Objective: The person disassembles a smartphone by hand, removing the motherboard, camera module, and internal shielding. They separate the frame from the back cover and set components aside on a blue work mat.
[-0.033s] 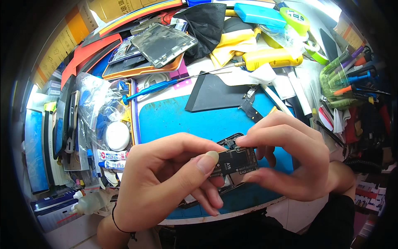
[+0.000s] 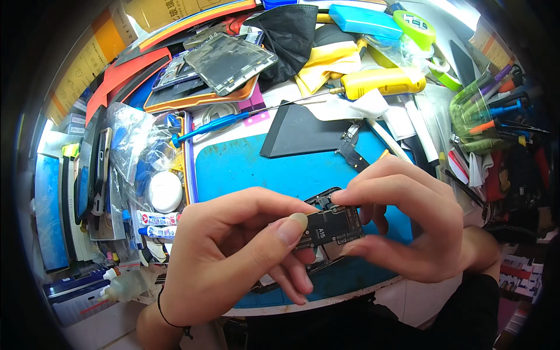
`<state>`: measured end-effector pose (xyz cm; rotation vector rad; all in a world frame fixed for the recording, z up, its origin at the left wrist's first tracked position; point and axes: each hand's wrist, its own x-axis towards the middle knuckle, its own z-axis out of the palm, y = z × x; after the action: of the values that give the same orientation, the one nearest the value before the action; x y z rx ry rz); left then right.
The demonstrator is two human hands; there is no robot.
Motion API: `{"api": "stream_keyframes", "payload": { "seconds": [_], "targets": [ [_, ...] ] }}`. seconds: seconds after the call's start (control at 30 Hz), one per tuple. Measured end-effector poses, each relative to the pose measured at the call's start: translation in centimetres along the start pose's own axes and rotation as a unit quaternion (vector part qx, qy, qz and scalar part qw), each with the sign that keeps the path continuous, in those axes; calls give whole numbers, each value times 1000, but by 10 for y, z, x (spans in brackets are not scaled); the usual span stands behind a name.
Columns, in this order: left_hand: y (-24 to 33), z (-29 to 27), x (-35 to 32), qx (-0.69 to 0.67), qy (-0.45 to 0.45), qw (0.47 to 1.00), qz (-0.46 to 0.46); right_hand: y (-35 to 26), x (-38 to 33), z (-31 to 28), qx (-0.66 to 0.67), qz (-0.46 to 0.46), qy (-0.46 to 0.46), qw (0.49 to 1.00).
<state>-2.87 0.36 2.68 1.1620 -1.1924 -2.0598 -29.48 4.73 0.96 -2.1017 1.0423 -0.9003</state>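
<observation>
An electronics repair workbench: a blue work mat (image 2: pixel 256 166) crowded with a blue screwdriver (image 2: pixel 216 125), detached phone screen (image 2: pixel 236 61), tape rolls (image 2: pixel 415 28) and a holder of hand tools (image 2: pixel 487 119).

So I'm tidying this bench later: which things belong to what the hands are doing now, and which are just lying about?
In use:
left hand
right hand
small dark circuit board, pinched by both hands
blue work mat beneath

Lying about:
blue-handled screwdriver
yellow-handled tool
green tape roll
black cloth
white round case
</observation>
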Motion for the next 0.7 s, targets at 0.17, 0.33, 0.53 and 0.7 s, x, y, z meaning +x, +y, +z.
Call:
{"api": "stream_keyframes", "payload": {
  "seconds": [0.17, 0.33, 0.53, 0.7],
  "targets": [
    [3, -1, -1, -6, -16, 1000, -6, -3, 1, 0, -4, 17, -1, 1000],
    [5, -4, 0, -17, -39, 998, -42, -8, 1, -3, 21, 53, -7, 998],
    [11, -6, 1, -11, -84, 993, -80, -9, 0, 1, 136, 141, -4, 981],
    [12, -2, 0, -28, -76, 993, -88, -15, 5, -5, 315, 270, -29, 909]
  ]
}}
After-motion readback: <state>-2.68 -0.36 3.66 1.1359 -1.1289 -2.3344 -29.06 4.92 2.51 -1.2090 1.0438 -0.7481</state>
